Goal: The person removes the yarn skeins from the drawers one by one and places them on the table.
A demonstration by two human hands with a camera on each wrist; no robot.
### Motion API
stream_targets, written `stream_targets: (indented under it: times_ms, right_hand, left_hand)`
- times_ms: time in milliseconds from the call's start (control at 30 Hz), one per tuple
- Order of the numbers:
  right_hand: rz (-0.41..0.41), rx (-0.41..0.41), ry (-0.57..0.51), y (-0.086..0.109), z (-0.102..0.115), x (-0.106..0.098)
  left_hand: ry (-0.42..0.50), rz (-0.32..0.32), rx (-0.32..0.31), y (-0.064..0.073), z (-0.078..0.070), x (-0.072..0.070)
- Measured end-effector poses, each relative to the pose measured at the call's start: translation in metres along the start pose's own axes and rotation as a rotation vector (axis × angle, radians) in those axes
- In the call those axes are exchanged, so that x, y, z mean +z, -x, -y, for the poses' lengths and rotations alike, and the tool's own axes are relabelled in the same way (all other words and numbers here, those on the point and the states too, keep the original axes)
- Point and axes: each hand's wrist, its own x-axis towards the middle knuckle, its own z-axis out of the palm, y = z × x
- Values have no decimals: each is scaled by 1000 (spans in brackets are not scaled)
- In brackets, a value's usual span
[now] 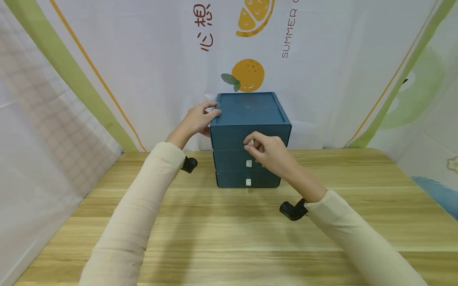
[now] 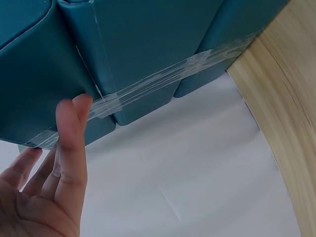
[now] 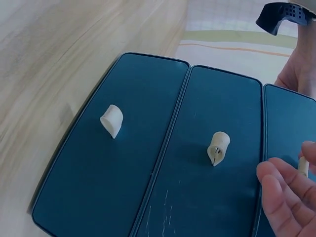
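A dark blue three-drawer cabinet [image 1: 247, 109] stands against the back cloth with all its drawers closed. My left hand [image 1: 198, 118] steadies its left side near the top, the fingers [image 2: 72, 126] mostly straight against the wall. Clear tape [image 2: 163, 76] runs along that side in the left wrist view. At the front, my right hand [image 1: 270, 153] pinches the small white knob [image 3: 303, 166] of the top drawer between thumb and fingers. The middle knob [image 1: 249, 163] and the bottom knob [image 1: 248, 182] show below it.
The cabinet stands at the far edge of a wooden table [image 1: 214, 234]. Behind hangs a white cloth [image 1: 161, 75] printed with oranges and lettering. Black wrist cameras jut from both sleeves. A blue object [image 1: 434, 192] lies beyond the table's right edge.
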Motion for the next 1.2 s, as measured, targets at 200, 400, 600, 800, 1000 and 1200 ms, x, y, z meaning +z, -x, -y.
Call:
stream_targets:
  times_ms: [200, 400, 600, 800, 1000, 1200]
  right_hand:
    - [-28, -15, 3, -4, 0, 5]
    - [-53, -41, 36, -5, -1, 5]
    - [-93, -50, 55, -4, 0, 7]
    - [-100, -47, 42, 2, 6, 9]
    - [-107, -41, 52, 11, 14, 10]
    - [-130, -52, 88, 21, 21, 12]
  left_hand:
    - [-1, 10, -10, 0, 1, 0]
    - [0, 21, -4, -1, 0, 1]
    - [-10, 21, -3, -1, 0, 0]
    - [-10, 25, -2, -1, 0, 0]
    - [-16, 25, -8, -2, -1, 0]
    - [-7, 31, -17, -1, -2, 0]
